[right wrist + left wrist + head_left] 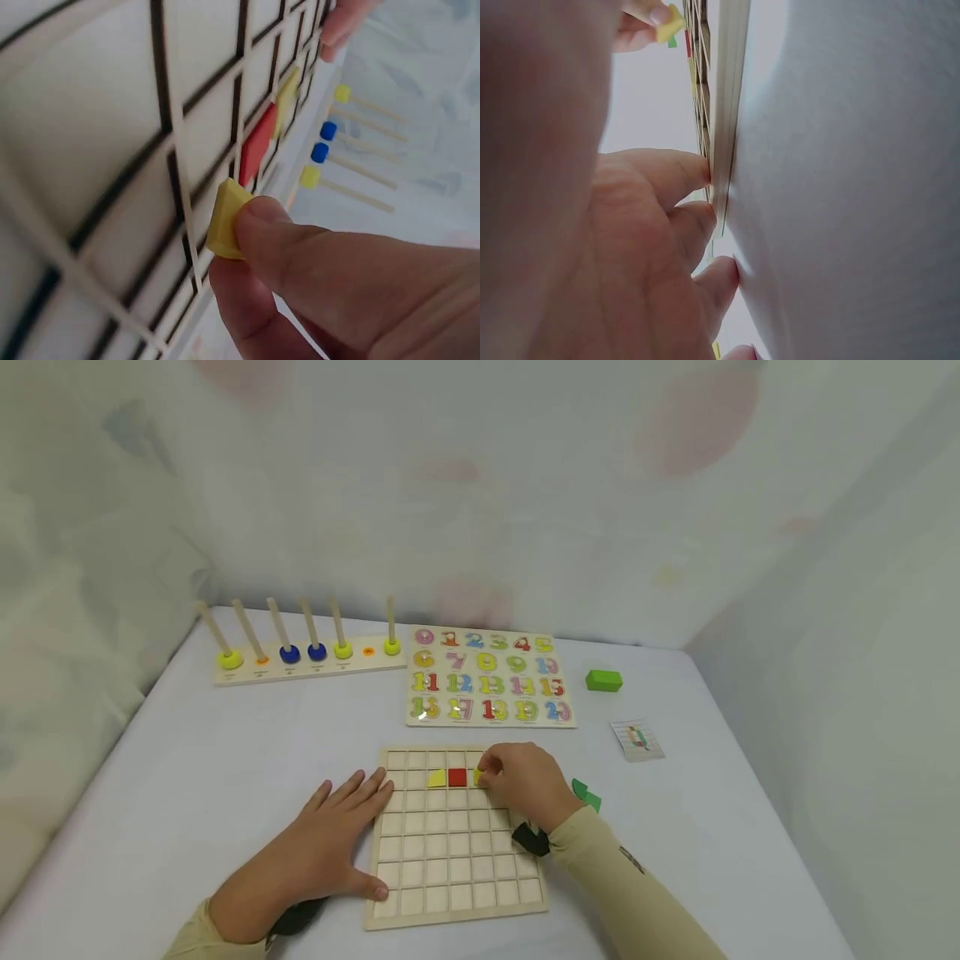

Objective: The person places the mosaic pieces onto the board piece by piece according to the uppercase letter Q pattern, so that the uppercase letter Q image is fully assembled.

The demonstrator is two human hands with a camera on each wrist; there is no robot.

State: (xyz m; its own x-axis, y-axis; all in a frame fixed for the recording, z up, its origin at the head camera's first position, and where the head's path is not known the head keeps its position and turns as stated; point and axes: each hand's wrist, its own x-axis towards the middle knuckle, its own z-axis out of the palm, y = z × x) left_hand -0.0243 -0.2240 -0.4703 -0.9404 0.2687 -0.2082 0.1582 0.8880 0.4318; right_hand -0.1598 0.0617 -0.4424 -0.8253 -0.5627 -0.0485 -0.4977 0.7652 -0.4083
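**Pinch at right, apparent brace at left**

Far left, at the back: peg stand (330, 667), with yellow and blue rings low on its pegs; set back, perhaps to leave the front for handwork.

Left hand (326, 843): fingers spread and nearly straight, wide, gripping nothing. Fingertips against the side of the grid board (457, 917), thumb at its lower left corner; presumably to keep it from sliding.

In the grid board, second row from the back: yellow tile (437, 778) flat in the third cell, red tile (457, 777) flat in the fourth, side by side. Near the fifth: yellow piece (225, 225), tilted. Cannot tell whether touching the wood.

Behind: number board (491, 731), lying flat, bearing coloured numerals.

Right hand (528, 785): narrow grip, thumb and fingertip pinching the yellow piece; one edge left clear of the fingers, probably for a better view of its fit against the cell.

Beside the right wrist: green pieces (592, 801), partly hidden, apparently within easy reach. Farther back: green block (603, 681). Rightmost: printed card (638, 739), coloured pattern face up, perhaps for reading at a glance.
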